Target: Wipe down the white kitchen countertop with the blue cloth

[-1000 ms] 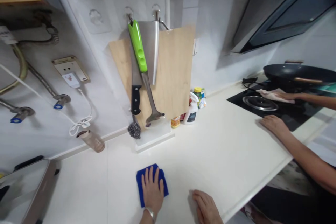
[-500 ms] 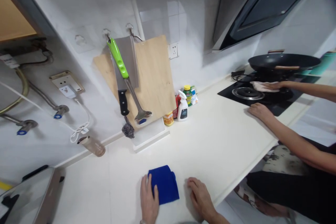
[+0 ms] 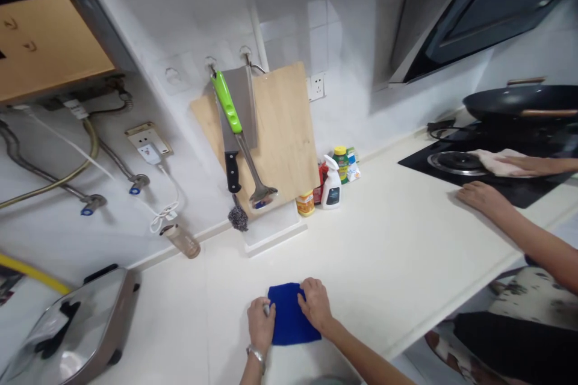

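A folded blue cloth [image 3: 291,316] lies on the white counter in front of me. My left hand [image 3: 262,322] is at its left edge, fingers curled in and closed on that edge; a small greyish spot shows by the fingertips, too small to name. On the opposite side, my right hand [image 3: 316,304] has its fingers and thumb bent over the cloth's right edge, gripping it. At the right, another person's hand [image 3: 524,165] presses a pale cloth [image 3: 499,162] on the black cooktop [image 3: 419,159], while that person's other hand [image 3: 483,195] rests on the counter.
A cutting board [image 3: 284,132] leans on the wall behind a hanging cleaver [image 3: 246,108] and green-handled ladle [image 3: 228,105]. A white spray bottle [image 3: 332,186] stands beside several containers. An electric pan [image 3: 81,325] is at left, a brownish cup [image 3: 183,242] behind, a wok [image 3: 528,102] far right.
My right hand has moved left from the bare counter onto the cloth's right edge. My left fingers have curled at its left edge. The view has shifted left; the other person's cloth has slid towards the burner.
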The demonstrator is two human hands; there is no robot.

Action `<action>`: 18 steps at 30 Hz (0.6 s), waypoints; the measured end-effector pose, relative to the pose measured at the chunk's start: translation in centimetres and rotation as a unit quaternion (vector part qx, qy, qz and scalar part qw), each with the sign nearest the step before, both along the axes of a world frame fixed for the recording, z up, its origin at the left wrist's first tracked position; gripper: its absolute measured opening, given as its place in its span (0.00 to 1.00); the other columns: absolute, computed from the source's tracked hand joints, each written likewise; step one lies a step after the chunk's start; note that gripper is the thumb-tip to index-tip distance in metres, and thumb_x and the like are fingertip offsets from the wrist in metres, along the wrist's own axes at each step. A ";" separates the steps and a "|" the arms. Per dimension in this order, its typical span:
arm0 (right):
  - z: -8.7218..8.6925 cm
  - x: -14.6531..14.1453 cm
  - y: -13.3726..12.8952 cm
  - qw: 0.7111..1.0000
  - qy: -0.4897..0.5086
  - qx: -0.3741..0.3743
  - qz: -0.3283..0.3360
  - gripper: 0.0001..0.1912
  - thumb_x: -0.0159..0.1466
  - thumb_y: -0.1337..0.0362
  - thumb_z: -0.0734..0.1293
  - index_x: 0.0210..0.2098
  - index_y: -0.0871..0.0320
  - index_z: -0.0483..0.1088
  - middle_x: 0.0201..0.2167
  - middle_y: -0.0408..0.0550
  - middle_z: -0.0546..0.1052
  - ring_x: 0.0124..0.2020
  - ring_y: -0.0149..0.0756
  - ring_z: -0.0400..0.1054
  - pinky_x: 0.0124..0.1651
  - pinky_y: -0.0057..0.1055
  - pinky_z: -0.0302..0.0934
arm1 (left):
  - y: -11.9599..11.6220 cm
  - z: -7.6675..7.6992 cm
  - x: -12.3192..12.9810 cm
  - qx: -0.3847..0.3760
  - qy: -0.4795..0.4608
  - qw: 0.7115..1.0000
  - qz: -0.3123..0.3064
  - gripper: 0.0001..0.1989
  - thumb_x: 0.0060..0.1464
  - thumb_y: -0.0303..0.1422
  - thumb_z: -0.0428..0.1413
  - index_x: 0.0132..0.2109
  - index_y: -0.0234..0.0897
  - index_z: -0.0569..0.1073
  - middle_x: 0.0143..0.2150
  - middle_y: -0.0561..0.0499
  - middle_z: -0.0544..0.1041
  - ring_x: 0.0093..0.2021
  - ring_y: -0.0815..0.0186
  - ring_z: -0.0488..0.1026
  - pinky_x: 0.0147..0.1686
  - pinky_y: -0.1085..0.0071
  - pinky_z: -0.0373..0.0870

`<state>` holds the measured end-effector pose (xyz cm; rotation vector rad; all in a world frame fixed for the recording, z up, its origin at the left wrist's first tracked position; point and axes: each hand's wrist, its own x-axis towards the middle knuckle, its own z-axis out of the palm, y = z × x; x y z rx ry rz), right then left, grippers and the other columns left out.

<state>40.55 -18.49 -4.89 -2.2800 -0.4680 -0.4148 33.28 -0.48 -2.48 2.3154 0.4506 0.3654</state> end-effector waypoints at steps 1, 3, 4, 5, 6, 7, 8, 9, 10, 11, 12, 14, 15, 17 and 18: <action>0.1 -0.2 0.2 1.000 -0.005 0.005 0.011 0.10 0.63 0.70 0.57 0.37 0.57 0.69 0.37 0.51 0.74 0.43 0.44 0.66 0.48 0.42 0.63 | 0.1 0.1 -0.1 -0.009 0.000 1.000 -0.008 0.13 0.54 0.42 0.51 0.37 0.39 0.74 0.39 0.44 0.79 0.44 0.55 0.75 0.53 0.52 0.69; 0.2 -1.0 0.1 0.999 -0.019 0.024 0.041 0.12 0.65 0.69 0.55 0.41 0.56 0.69 0.40 0.50 0.75 0.48 0.42 0.67 0.52 0.41 0.64 | 0.2 0.4 -0.4 -0.030 0.001 0.999 -0.029 0.12 0.54 0.41 0.52 0.38 0.40 0.73 0.38 0.46 0.79 0.42 0.58 0.76 0.49 0.56 0.72; 0.3 -1.7 0.0 0.997 -0.022 0.039 0.063 0.13 0.67 0.68 0.55 0.44 0.56 0.68 0.43 0.51 0.76 0.50 0.41 0.67 0.54 0.40 0.64 | 0.2 0.5 -0.6 -0.042 0.002 0.998 -0.040 0.12 0.54 0.41 0.52 0.40 0.40 0.73 0.39 0.47 0.80 0.41 0.59 0.76 0.47 0.58 0.73; 0.3 -2.4 -0.3 0.994 -0.019 0.057 0.092 0.13 0.68 0.67 0.55 0.47 0.56 0.67 0.46 0.51 0.76 0.51 0.40 0.68 0.55 0.40 0.64 | 0.3 0.6 -0.8 -0.052 0.004 0.997 -0.049 0.13 0.53 0.40 0.53 0.43 0.40 0.73 0.41 0.47 0.80 0.41 0.61 0.76 0.46 0.60 0.74; 0.3 -3.2 -0.7 0.989 -0.010 0.074 0.126 0.14 0.69 0.66 0.55 0.50 0.55 0.66 0.49 0.52 0.75 0.52 0.39 0.68 0.56 0.39 0.64 | 0.5 0.6 -0.9 -0.062 0.006 0.996 -0.057 0.16 0.52 0.39 0.55 0.47 0.40 0.73 0.44 0.47 0.80 0.40 0.61 0.77 0.46 0.61 0.75; 0.4 -4.1 -1.2 0.982 0.004 0.088 0.164 0.14 0.69 0.65 0.55 0.52 0.55 0.65 0.50 0.52 0.75 0.52 0.39 0.69 0.56 0.39 0.65 | 0.6 0.6 -1.0 -0.072 0.009 0.995 -0.063 0.21 0.51 0.37 0.56 0.52 0.39 0.71 0.47 0.46 0.80 0.41 0.62 0.77 0.46 0.61 0.75; 0.4 -5.0 -1.7 0.974 0.021 0.096 0.204 0.15 0.69 0.65 0.56 0.53 0.54 0.65 0.51 0.52 0.75 0.52 0.38 0.69 0.55 0.38 0.65 | 0.7 0.6 -1.2 -0.082 0.012 0.994 -0.070 0.26 0.49 0.35 0.57 0.57 0.39 0.69 0.51 0.45 0.79 0.44 0.62 0.77 0.48 0.61 0.75; 0.5 -5.8 -2.2 0.965 0.035 0.096 0.240 0.15 0.69 0.65 0.56 0.53 0.54 0.64 0.51 0.52 0.75 0.52 0.38 0.69 0.55 0.38 0.66 | 0.9 0.7 -1.3 -0.091 0.014 0.993 -0.079 0.31 0.47 0.34 0.59 0.60 0.38 0.67 0.55 0.43 0.77 0.47 0.61 0.76 0.51 0.60 0.74; 0.7 -6.4 -2.7 0.956 0.043 0.095 0.274 0.15 0.69 0.66 0.56 0.53 0.54 0.65 0.51 0.52 0.75 0.52 0.38 0.69 0.55 0.38 0.65 | 1.0 0.7 -1.5 -0.097 0.014 0.991 -0.089 0.34 0.46 0.33 0.59 0.63 0.38 0.65 0.58 0.42 0.75 0.51 0.60 0.75 0.55 0.59 0.72; 0.9 -7.0 -3.2 0.947 0.048 0.092 0.303 0.15 0.68 0.66 0.56 0.52 0.54 0.65 0.51 0.52 0.76 0.52 0.38 0.69 0.56 0.38 0.65 | 1.1 0.8 -1.8 -0.099 0.010 0.990 -0.104 0.35 0.46 0.32 0.60 0.63 0.38 0.65 0.59 0.41 0.74 0.54 0.59 0.74 0.58 0.57 0.70; 1.2 -7.5 -3.7 0.940 0.051 0.089 0.326 0.15 0.67 0.67 0.55 0.51 0.54 0.65 0.51 0.52 0.76 0.52 0.38 0.69 0.56 0.39 0.65 | 1.1 1.1 -2.1 -0.096 0.005 0.987 -0.126 0.34 0.48 0.32 0.59 0.63 0.39 0.66 0.60 0.41 0.74 0.57 0.58 0.72 0.61 0.56 0.67; 1.9 -8.1 -4.5 0.930 0.061 0.087 0.353 0.16 0.67 0.68 0.55 0.51 0.55 0.66 0.50 0.53 0.76 0.53 0.38 0.69 0.57 0.40 0.64 | 1.1 1.8 -3.1 -0.070 -0.006 0.981 -0.179 0.25 0.51 0.32 0.58 0.58 0.42 0.73 0.60 0.42 0.74 0.61 0.57 0.69 0.63 0.54 0.65; 2.3 -8.3 -4.8 0.928 0.072 0.090 0.355 0.16 0.67 0.68 0.55 0.51 0.55 0.66 0.50 0.53 0.76 0.53 0.38 0.69 0.57 0.39 0.64 | 1.0 2.3 -3.7 -0.053 -0.008 0.977 -0.204 0.20 0.52 0.31 0.56 0.53 0.44 0.76 0.60 0.43 0.74 0.62 0.57 0.68 0.64 0.54 0.64; 3.2 -8.6 -5.2 0.927 0.111 0.107 0.343 0.16 0.67 0.66 0.55 0.52 0.54 0.65 0.49 0.52 0.76 0.51 0.37 0.69 0.56 0.38 0.64 | 0.7 3.6 -5.0 -0.033 -0.002 0.970 -0.239 0.14 0.51 0.28 0.55 0.44 0.45 0.79 0.59 0.45 0.76 0.62 0.57 0.68 0.63 0.55 0.64; 3.8 -8.7 -5.4 0.926 0.136 0.122 0.331 0.15 0.68 0.65 0.55 0.51 0.54 0.65 0.47 0.51 0.76 0.49 0.37 0.70 0.53 0.36 0.65 | 0.5 4.3 -5.7 -0.035 0.007 0.968 -0.250 0.13 0.50 0.27 0.55 0.41 0.44 0.79 0.57 0.46 0.77 0.61 0.58 0.70 0.62 0.56 0.66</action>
